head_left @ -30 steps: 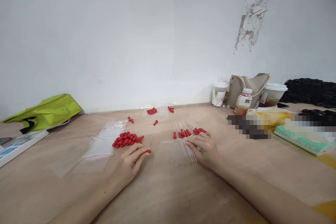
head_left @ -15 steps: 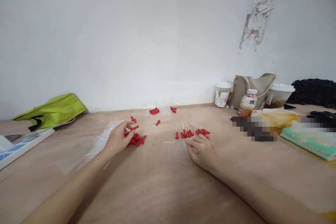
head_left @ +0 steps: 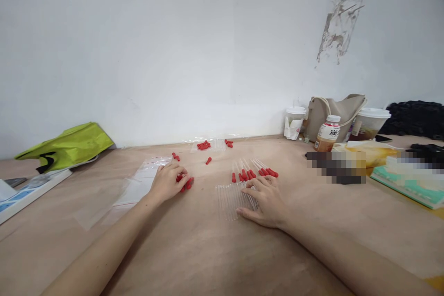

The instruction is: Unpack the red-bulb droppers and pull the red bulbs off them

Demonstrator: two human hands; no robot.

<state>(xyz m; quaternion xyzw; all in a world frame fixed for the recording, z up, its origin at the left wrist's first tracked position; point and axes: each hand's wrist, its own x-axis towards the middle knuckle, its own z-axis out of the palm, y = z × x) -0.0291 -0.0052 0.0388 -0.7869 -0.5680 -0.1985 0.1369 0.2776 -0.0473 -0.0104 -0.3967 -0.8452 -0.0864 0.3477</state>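
My left hand [head_left: 167,181] lies over a pile of small red rubber caps [head_left: 188,183], its fingers curled down onto them. A few caps show past the fingertips. My right hand [head_left: 265,200] rests flat with fingers spread on a row of clear thin tubes [head_left: 229,199] in the middle of the wooden table [head_left: 215,254]. Just beyond that hand lie several tubes fitted with red caps [head_left: 253,174].
Clear zip bags [head_left: 137,187] lie left of my left hand. More loose red caps [head_left: 203,146] lie on a bag near the wall. A green bag [head_left: 65,145] sits far left. Cups, a bottle [head_left: 327,133], a beige bag [head_left: 338,113] and books stand at the right.
My left hand went from the table near the tubes out to the red cap pile and settled on it. My right hand slid slightly back and spread flat over the clear tubes.
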